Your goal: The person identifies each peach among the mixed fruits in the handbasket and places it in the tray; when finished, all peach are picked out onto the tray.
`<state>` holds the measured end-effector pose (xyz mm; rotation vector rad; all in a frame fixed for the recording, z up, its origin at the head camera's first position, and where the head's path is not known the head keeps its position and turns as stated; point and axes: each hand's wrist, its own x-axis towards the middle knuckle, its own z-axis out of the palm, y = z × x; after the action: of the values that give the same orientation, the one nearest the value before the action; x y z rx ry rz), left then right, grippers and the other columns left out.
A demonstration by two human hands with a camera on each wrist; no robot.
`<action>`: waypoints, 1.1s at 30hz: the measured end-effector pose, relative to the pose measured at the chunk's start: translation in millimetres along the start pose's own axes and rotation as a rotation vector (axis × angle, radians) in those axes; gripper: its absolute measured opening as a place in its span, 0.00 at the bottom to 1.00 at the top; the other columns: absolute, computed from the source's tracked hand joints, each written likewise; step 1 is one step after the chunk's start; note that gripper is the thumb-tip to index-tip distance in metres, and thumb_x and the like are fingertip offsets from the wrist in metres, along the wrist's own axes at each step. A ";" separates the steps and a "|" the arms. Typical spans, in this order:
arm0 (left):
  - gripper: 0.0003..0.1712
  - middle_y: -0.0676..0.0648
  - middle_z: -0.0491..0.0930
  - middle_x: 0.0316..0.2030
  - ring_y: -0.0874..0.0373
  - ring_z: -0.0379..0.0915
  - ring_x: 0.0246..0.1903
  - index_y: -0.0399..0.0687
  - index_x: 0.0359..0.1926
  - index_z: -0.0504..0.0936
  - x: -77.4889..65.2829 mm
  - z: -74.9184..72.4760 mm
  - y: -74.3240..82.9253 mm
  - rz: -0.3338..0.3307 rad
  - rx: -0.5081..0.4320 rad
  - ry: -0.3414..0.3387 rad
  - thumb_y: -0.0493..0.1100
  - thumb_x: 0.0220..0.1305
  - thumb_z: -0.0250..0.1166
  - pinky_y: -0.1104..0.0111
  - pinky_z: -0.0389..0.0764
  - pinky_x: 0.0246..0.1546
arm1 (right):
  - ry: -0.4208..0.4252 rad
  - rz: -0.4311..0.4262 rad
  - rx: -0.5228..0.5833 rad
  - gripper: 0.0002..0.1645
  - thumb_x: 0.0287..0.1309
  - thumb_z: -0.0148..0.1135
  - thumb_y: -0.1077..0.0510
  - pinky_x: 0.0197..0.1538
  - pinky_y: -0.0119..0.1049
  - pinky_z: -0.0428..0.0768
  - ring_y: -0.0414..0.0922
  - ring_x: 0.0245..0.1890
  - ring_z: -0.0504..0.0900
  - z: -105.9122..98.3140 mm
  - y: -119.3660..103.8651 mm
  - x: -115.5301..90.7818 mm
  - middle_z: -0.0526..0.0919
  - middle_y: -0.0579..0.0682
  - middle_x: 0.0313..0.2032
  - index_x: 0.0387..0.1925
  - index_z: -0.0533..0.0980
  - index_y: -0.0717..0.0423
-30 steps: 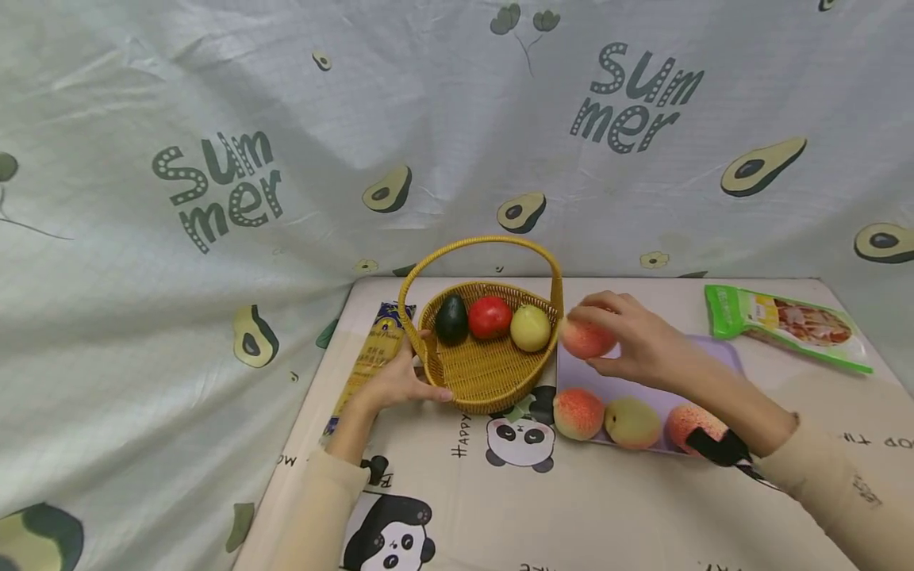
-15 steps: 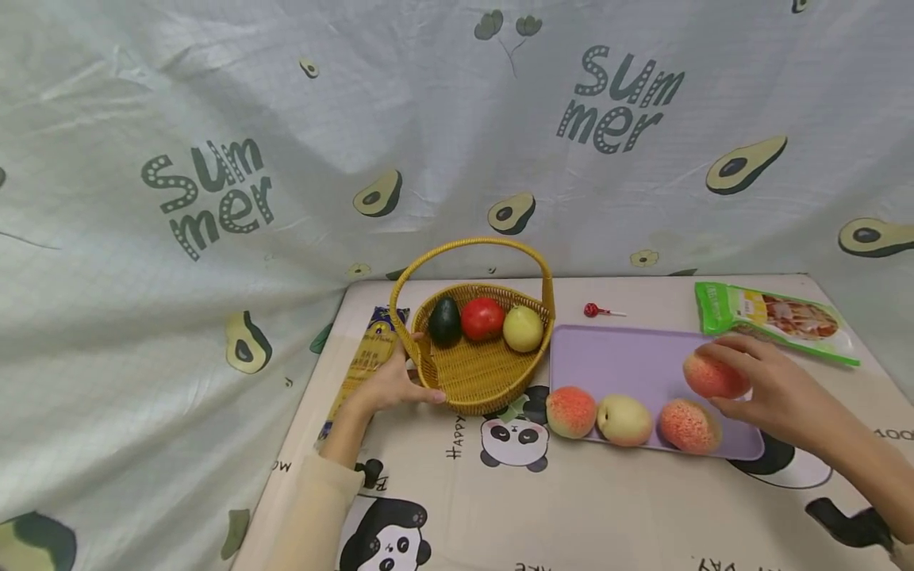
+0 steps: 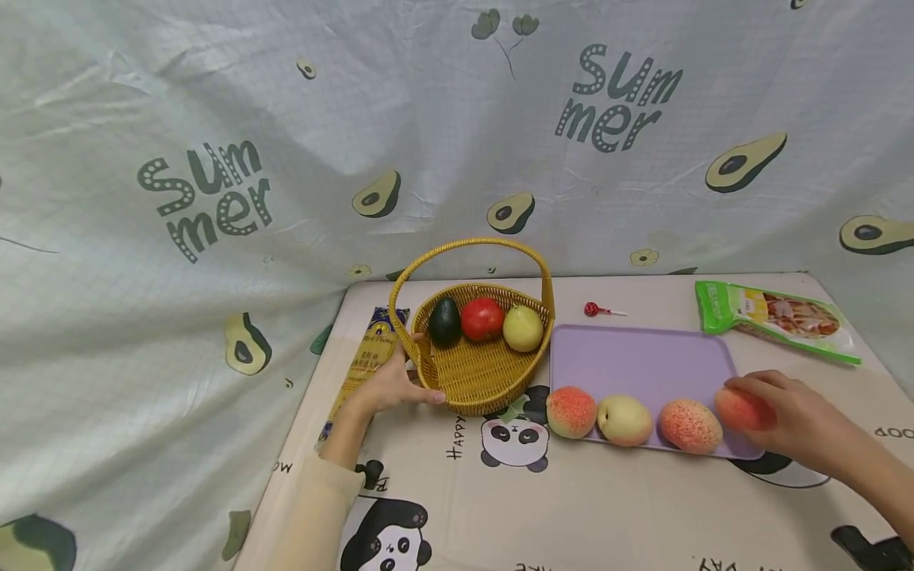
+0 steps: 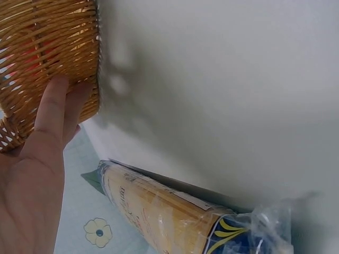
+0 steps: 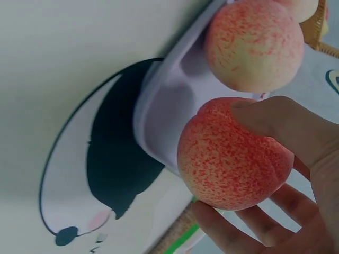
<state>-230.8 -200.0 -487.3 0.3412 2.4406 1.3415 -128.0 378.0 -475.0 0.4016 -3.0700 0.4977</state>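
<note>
My left hand (image 3: 393, 385) rests against the left side of the yellow wicker basket (image 3: 493, 408), its thumb along the front rim. In the left wrist view, straight fingers (image 4: 52, 106) touch the outer weave. The basket holds a dark avocado (image 3: 445, 323), a red fruit (image 3: 482, 319) and a pale yellow-green round fruit (image 3: 523, 328). My right hand (image 3: 800, 416) grips a red-speckled peach (image 5: 235, 159) between thumb and fingers, over the right end of the purple tray (image 3: 643, 357). Along the tray's near edge lie two more reddish peaches (image 3: 571, 412) and a pale yellow one (image 3: 624, 420).
A bag of noodles or pasta (image 3: 364, 357) lies left of the basket. Behind the tray is a red lollipop (image 3: 593, 309). A green-and-clear food packet (image 3: 781, 321) lies at the back right. A printed curtain (image 3: 428, 143) hangs at the table's far edge.
My right hand has carried the peach rightward from beside the basket, then down to the tray's right end next to the other peaches. The left hand has stayed at the basket.
</note>
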 end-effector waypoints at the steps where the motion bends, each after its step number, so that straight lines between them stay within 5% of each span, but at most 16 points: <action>1: 0.83 0.44 0.41 0.84 0.37 0.40 0.82 0.64 0.82 0.28 0.1 -0.2 0.1 -0.002 0.001 0.001 0.48 0.46 0.87 0.38 0.45 0.80 | -0.020 0.012 0.000 0.41 0.36 0.87 0.57 0.47 0.69 0.83 0.70 0.48 0.79 0.4 0.7 -1.0 0.78 0.73 0.52 0.55 0.80 0.64; 12: 0.82 0.42 0.40 0.84 0.36 0.39 0.82 0.64 0.82 0.27 -2.0 -0.5 0.4 -0.011 0.024 0.007 0.47 0.49 0.85 0.36 0.45 0.79 | 0.029 -0.030 0.019 0.41 0.31 0.88 0.57 0.46 0.67 0.82 0.66 0.46 0.82 13.7 0.5 -14.4 0.82 0.68 0.48 0.53 0.81 0.62; 19: 0.84 0.43 0.37 0.84 0.36 0.37 0.82 0.67 0.82 0.24 -2.2 0.6 -2.6 0.000 0.025 0.012 0.48 0.48 0.86 0.35 0.44 0.79 | -0.040 0.026 0.025 0.42 0.36 0.87 0.55 0.50 0.71 0.79 0.69 0.50 0.79 16.2 -3.1 -16.1 0.79 0.69 0.53 0.56 0.80 0.61; 28: 0.80 0.43 0.45 0.83 0.34 0.44 0.81 0.63 0.82 0.31 -0.8 1.4 -2.6 0.001 -0.007 0.010 0.46 0.48 0.86 0.35 0.49 0.78 | 0.115 -0.096 0.004 0.42 0.30 0.89 0.58 0.42 0.61 0.81 0.63 0.44 0.81 31.2 0.4 -20.7 0.81 0.65 0.50 0.53 0.81 0.58; 33: 0.76 0.42 0.49 0.81 0.34 0.48 0.80 0.59 0.82 0.37 0.4 1.4 -2.4 0.000 -0.022 0.008 0.45 0.48 0.86 0.37 0.52 0.78 | 0.134 -0.107 0.001 0.43 0.31 0.89 0.58 0.41 0.52 0.80 0.63 0.44 0.81 36.4 2.9 -21.5 0.80 0.65 0.51 0.55 0.80 0.58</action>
<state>-230.8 -200.0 -490.2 0.3312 2.4306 1.3714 -106.7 374.7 -511.4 0.5067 -2.9017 0.5010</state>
